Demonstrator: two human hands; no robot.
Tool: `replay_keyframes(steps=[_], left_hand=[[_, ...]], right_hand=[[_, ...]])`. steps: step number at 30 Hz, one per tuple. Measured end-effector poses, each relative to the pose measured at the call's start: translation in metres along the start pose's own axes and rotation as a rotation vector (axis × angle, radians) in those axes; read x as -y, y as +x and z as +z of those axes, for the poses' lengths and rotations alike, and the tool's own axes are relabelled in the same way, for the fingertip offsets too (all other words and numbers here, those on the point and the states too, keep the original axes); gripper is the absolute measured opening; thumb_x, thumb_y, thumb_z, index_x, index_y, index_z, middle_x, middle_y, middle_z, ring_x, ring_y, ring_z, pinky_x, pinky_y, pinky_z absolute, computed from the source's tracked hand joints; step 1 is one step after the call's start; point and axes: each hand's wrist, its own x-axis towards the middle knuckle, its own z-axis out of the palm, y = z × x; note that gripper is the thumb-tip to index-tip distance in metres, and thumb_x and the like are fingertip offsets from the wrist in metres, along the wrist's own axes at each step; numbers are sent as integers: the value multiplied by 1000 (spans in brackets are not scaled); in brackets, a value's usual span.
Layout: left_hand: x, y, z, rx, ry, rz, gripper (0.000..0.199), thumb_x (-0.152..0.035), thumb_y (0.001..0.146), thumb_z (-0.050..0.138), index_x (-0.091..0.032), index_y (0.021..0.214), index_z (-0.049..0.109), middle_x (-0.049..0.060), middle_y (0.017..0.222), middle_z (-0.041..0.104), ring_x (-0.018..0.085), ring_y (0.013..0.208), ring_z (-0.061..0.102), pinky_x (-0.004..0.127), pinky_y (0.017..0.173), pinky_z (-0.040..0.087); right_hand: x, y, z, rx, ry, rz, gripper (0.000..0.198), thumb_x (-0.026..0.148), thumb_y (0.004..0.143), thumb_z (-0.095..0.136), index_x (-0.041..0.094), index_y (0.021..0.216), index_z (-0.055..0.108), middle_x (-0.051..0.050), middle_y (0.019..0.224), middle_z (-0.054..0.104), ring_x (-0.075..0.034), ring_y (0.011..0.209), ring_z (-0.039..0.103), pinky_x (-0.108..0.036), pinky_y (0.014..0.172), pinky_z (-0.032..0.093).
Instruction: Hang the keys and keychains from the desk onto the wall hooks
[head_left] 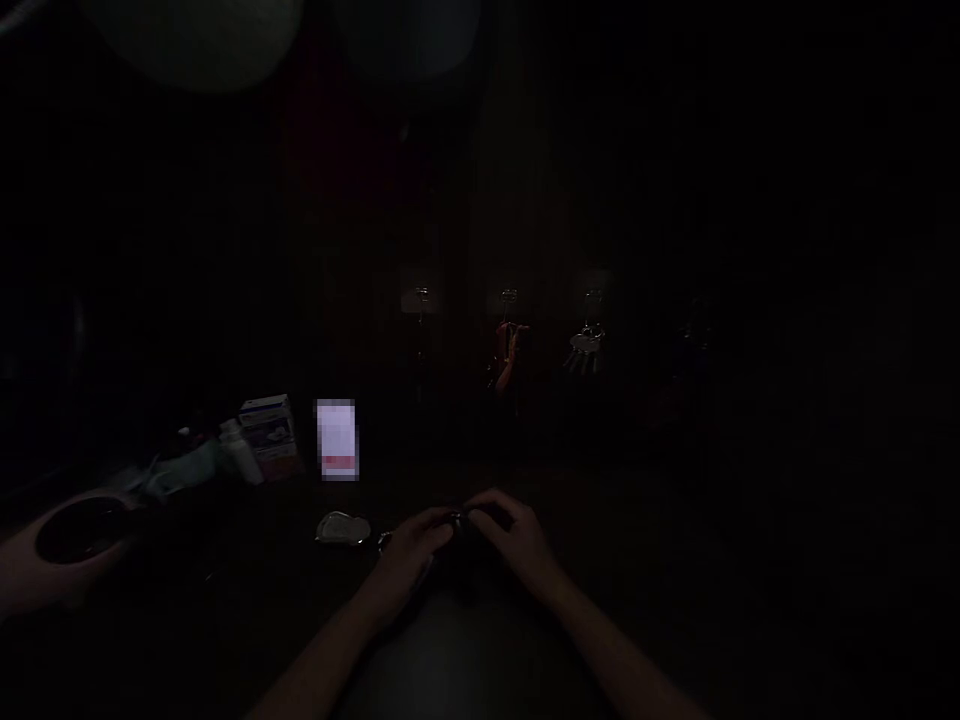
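The view is very dark. My left hand and my right hand meet at the middle of the surface in front of me. Their fingertips pinch a small dark object with a faint shine; its kind cannot be made out. By the left wrist side, a small metal ring pokes out, and I cannot tell whether it belongs to what the hands hold. Left of that hand lies a flat, shiny-rimmed rounded piece, apart from the fingers.
A bright blurred-out panel stands behind the hands. Further left are a box, a white bottle and a pinkish object with a dark round top. Hooks at the back carry a bunch of keys and an orange-red strap.
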Motion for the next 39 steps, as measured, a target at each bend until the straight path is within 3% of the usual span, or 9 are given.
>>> replay_keyframes(steps=[9, 14, 19, 23, 29, 39], left_hand=[[-3, -2, 0, 104, 29, -20, 31, -30, 74, 61, -22, 104, 65, 4, 104, 68, 24, 102, 58, 33, 88, 41], [0, -1, -1, 149, 67, 64, 29, -39, 82, 51, -22, 98, 68, 5, 106, 66, 24, 107, 54, 33, 93, 38], [3, 1, -1, 104, 128, 61, 26, -38, 81, 53, -23, 99, 63, 2, 98, 66, 22, 100, 55, 32, 86, 39], [2, 1, 1, 106, 188, 49, 20, -37, 76, 59, -21, 87, 61, -2, 81, 61, 17, 82, 54, 27, 75, 39], [-3, -1, 3, 101, 121, 17, 17, -37, 77, 57, -20, 75, 58, -5, 71, 54, 14, 73, 50, 24, 70, 37], [-16, -1, -3, -43, -23, 61, 19, -40, 74, 61, -21, 77, 61, 1, 83, 63, 18, 83, 58, 25, 75, 43]], right_hand=[[-7, 1, 2, -14, -54, -51, 15, 31, 79, 54, 20, 72, 60, 1, 73, 61, -14, 74, 57, -24, 70, 42], [-6, 1, 2, -34, -48, -26, 16, 32, 79, 53, 19, 71, 58, 1, 71, 59, -14, 72, 56, -24, 68, 41], [-2, 0, 3, -36, -50, -10, 16, 33, 77, 53, 19, 68, 56, 2, 68, 57, -14, 69, 54, -24, 65, 40], [-1, 0, 4, -26, -45, 19, 16, 33, 76, 54, 19, 68, 56, 2, 67, 57, -13, 67, 54, -23, 64, 40], [-9, 1, 8, 19, -50, 27, 17, 33, 76, 56, 19, 66, 57, 3, 64, 59, -13, 65, 54, -23, 63, 40], [-25, 8, -3, 29, -154, -20, 20, 33, 82, 48, 18, 72, 57, 1, 71, 59, -14, 70, 55, -24, 65, 40]])
